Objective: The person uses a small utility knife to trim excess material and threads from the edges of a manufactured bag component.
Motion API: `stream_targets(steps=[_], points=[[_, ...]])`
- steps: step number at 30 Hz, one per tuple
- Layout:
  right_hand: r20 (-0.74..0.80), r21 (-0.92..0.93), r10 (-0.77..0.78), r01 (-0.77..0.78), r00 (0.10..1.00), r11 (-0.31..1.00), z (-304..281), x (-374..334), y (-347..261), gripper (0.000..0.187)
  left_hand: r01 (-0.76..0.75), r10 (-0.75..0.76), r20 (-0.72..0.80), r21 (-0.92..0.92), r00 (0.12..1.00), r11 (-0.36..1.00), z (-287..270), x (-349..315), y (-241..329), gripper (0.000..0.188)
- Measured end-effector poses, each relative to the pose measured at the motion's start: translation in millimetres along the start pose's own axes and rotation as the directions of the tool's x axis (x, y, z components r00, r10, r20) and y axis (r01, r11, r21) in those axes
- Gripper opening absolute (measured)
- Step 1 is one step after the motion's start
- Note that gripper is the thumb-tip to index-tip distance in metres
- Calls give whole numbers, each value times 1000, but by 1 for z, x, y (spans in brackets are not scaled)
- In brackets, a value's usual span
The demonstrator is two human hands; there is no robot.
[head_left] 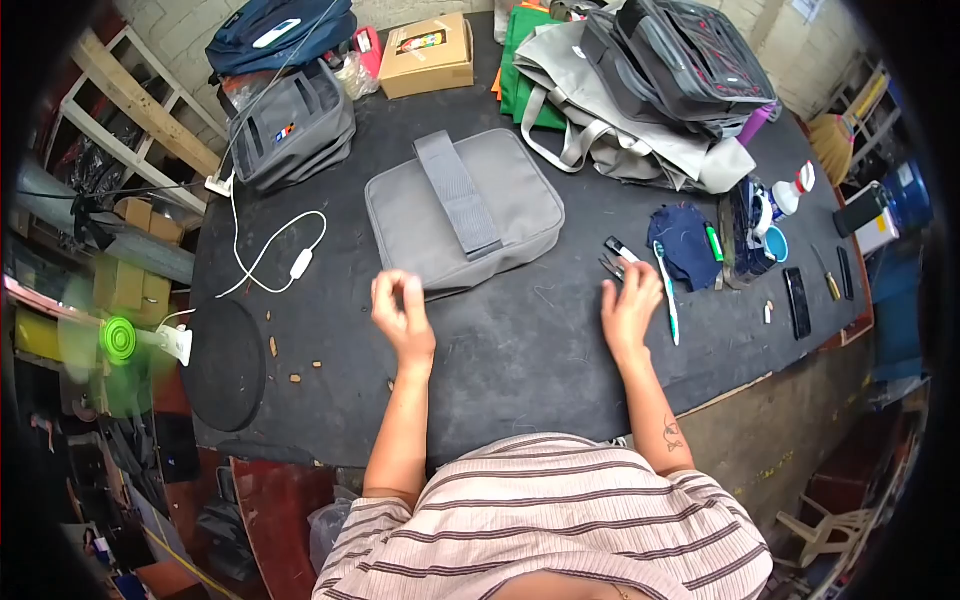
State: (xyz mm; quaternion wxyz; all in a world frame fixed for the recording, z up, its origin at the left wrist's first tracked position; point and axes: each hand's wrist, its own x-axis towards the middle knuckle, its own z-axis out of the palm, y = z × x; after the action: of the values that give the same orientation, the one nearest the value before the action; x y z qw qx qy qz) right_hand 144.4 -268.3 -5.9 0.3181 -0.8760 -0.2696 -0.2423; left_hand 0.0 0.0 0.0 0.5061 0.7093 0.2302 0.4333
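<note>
A grey padded bag (395, 205) with a wide strap (457, 195) across its face lies flat on the dark table. By its near left corner is my left hand (403, 322), its fingers curled in toward the thumb; anything held in them is hidden. To the right of the bag, my right hand (632, 310) reaches low over the table with its fingers apart. Just beyond its fingertips lie a small metal tool (611, 267) and a small dark-and-white item (620, 249). A blue-and-white toothbrush (668, 300) lies to the right of that hand.
Grey bags (680, 70) are heaped at the back right; a cardboard box (428, 65) and another grey bag (290, 130) stand at the back left. Navy cloth (685, 240), a spray bottle (790, 193) and a phone (797, 303) occupy the right side. A white cable (300, 264) trails left.
</note>
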Motion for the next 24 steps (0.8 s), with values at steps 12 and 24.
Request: stream_targets(steps=[12, 24], points=[[422, 906, -898, 51, -125, 419, 52, -94, -171, 53, 500, -434, 252, -498, 865, 708, 119, 91, 43, 32], [663, 308, -507, 417, 551, 855, 87, -45, -179, 85, 184, -169, 132, -921, 977, 344, -42, 107, 76, 47]])
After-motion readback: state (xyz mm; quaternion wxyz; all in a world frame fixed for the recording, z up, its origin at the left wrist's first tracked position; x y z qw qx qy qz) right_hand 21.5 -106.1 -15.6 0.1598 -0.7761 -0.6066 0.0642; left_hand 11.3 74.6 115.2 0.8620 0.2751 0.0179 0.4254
